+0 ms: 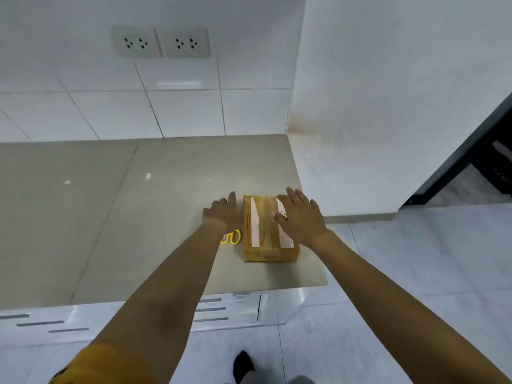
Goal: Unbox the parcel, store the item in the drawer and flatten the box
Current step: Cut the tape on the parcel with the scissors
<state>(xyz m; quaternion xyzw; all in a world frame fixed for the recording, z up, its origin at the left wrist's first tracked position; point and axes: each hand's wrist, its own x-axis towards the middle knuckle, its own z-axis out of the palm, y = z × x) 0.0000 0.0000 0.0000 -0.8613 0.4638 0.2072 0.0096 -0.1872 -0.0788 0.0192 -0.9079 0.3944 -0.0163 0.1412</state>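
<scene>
A taped brown cardboard parcel [264, 231] with white label strips lies shut near the right end of the beige countertop [110, 217]. My right hand [300, 217] rests flat over the parcel's right top edge, fingers spread. My left hand [221, 214] hovers just left of the parcel, fingers apart, holding nothing. Yellow-handled scissors [232, 237] lie on the counter beside the parcel, partly hidden under my left wrist. White drawer fronts [213, 310] with grey slot handles sit below the counter's front edge.
A tiled wall with two socket plates [160, 42] stands behind the counter. A white side wall [388, 106] closes the right end. A dark door frame [471, 159] is at the far right. My shoe [242, 365] is on the tiled floor.
</scene>
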